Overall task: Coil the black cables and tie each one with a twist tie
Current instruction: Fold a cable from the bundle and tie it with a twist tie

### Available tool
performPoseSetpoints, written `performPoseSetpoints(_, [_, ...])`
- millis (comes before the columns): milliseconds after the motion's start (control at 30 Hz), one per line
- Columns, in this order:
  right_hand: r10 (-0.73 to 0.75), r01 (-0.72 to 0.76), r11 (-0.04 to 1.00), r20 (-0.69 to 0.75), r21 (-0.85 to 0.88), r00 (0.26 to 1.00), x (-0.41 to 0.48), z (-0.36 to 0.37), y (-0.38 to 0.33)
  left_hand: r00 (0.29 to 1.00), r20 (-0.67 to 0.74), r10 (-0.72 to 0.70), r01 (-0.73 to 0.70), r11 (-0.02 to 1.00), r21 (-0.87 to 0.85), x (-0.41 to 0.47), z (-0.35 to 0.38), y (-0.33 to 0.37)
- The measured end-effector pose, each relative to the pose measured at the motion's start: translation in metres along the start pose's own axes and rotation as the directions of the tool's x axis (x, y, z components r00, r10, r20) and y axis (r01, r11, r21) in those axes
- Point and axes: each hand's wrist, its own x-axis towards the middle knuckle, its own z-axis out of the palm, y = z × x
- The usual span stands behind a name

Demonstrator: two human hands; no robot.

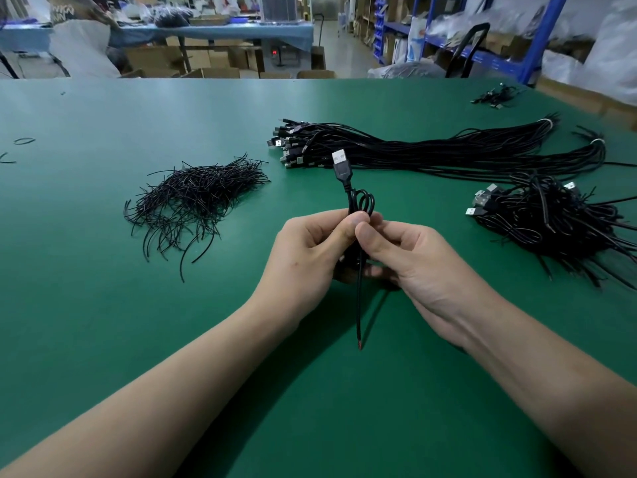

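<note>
Both hands meet mid-frame over the green table mat [103,270], and both are clamped on one thin black USB cable [344,181].

- Left hand [310,250]: fingers curled round the folded loops, thumb pressed on top.
- Right hand [410,260]: thumb + forefinger pinching the same waist, touching the left thumb.
- Neither hand is free.

Cable long axis runs straight away from the person:
- silver USB-A plug [339,157] sticks up on the far side of the fists
- small loops [362,201] sit just above the thumbs
- loose tail [359,312] hangs down toward the body, reddish tip at its end

So the pinch pt sits approx mid-length, between the hands.

Tie on it? Can't tell, the thumbs cover the waist.

Key relation for the next move, IMO: pile of short black twist ties [193,198] lies fwd-left, nearer the left hand. Heap of coiled black cables [551,222] lies to the right, nearer the right hand. If there's no tie yet, one hand has to let go and reach left while the other holds the loops. If it's tied, the drop goes right.

Long bundle of uncoiled black cables [448,150] lies beyond the hands, axis left-right, plugs at its left end. Lots left, so the job looks early/mid.

Risk: loops spring open if the pinch slackens, and the tail isn't wound in.
</note>
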Motion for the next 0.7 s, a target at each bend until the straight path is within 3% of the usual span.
performPoseSetpoints(300, [-0.058,0.064,0.996,-0.086,0.063,0.995,-0.001,0.007,0.003,0.999,0.027,-0.032,0.032,0.999,-0.016,-0.003,0.007,0.002])
performPoseSetpoints(600, [-0.127,0.127,0.992,-0.071,0.004,0.989,-0.003,0.002,-0.002,0.944,0.316,-0.099,0.117,0.992,-0.038,-0.002,-0.009,0.01])
performPoseSetpoints(700, [-0.136,0.136,0.991,-0.045,0.014,0.99,-0.002,-0.001,-0.003,0.931,0.312,-0.19,0.187,0.981,0.04,0.001,-0.014,0.012])
